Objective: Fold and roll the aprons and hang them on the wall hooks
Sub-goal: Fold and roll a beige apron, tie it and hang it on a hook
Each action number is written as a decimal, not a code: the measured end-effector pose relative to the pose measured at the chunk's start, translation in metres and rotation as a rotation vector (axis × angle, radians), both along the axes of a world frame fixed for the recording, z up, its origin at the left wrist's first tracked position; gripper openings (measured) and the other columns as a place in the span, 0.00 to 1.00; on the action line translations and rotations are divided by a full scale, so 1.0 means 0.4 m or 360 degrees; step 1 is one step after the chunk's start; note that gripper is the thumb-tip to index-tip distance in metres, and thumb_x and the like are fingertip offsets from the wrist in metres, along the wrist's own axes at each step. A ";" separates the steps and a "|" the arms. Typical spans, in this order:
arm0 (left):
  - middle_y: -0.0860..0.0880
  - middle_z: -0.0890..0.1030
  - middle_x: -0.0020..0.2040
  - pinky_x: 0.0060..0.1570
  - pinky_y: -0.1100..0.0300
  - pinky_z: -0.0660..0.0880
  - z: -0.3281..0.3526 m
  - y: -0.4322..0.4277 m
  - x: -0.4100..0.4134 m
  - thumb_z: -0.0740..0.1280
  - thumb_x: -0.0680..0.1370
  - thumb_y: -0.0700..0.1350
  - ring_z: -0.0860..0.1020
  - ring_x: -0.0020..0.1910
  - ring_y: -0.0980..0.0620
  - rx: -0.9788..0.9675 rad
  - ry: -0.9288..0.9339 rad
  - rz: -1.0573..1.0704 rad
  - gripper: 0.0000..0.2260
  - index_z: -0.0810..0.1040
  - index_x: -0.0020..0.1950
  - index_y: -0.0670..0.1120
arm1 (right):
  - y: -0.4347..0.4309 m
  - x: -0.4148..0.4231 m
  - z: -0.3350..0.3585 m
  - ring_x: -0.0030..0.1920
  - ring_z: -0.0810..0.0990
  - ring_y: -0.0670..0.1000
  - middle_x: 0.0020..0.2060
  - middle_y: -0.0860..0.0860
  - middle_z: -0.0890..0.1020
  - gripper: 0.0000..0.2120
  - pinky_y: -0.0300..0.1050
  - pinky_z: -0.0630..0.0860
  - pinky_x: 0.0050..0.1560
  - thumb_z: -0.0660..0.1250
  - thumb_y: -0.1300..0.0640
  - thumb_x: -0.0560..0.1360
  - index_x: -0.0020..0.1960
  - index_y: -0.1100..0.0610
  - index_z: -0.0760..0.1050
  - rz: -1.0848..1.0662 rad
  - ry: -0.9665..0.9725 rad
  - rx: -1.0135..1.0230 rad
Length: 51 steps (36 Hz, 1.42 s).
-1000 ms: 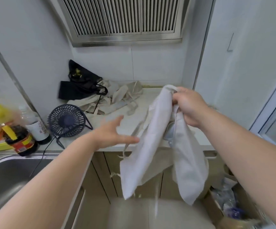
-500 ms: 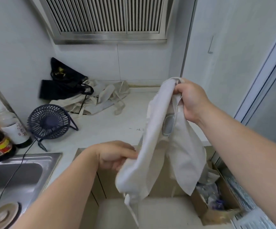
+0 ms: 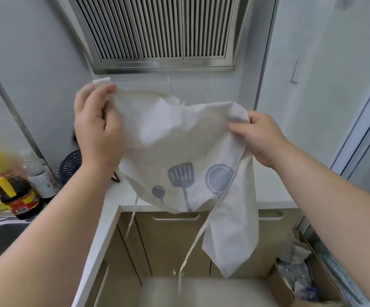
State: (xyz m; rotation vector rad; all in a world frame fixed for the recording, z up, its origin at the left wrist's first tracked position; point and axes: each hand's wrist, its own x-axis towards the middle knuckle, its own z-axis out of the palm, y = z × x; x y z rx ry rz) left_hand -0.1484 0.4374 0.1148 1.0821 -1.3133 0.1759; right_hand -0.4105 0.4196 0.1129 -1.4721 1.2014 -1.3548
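A cream apron point(image 3: 179, 138) with grey prints of a spatula, a plate and a spoon hangs spread in the air above the counter corner. My left hand point(image 3: 97, 127) grips its upper left edge. My right hand point(image 3: 259, 138) pinches its upper right corner, and a long fold of cloth drops below that hand. Two thin ties point(image 3: 192, 240) dangle down in front of the cabinets. The spread cloth hides the back of the counter.
A white counter point(image 3: 113, 200) runs under the apron, with wooden cabinet doors point(image 3: 175, 242) below. At the left stand bottles point(image 3: 20, 196), a small dark fan point(image 3: 71, 162) and a steel sink point(image 3: 0, 235). A cardboard box point(image 3: 301, 282) of rubbish sits on the floor at the right.
My left hand took hold of the apron's lower edge and lifted it up and to the left. The cloth, bunched under my right hand before, now hangs spread between both hands.
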 end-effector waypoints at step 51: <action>0.45 0.73 0.33 0.36 0.51 0.66 -0.362 0.054 0.000 0.64 0.79 0.49 0.71 0.36 0.43 0.1188 -0.0067 0.0172 0.14 0.70 0.39 0.41 | 0.023 -0.004 -0.289 0.42 0.75 0.58 0.35 0.54 0.74 0.17 0.44 0.63 0.34 0.62 0.51 0.79 0.34 0.57 0.68 -0.0381 0.1282 0.0112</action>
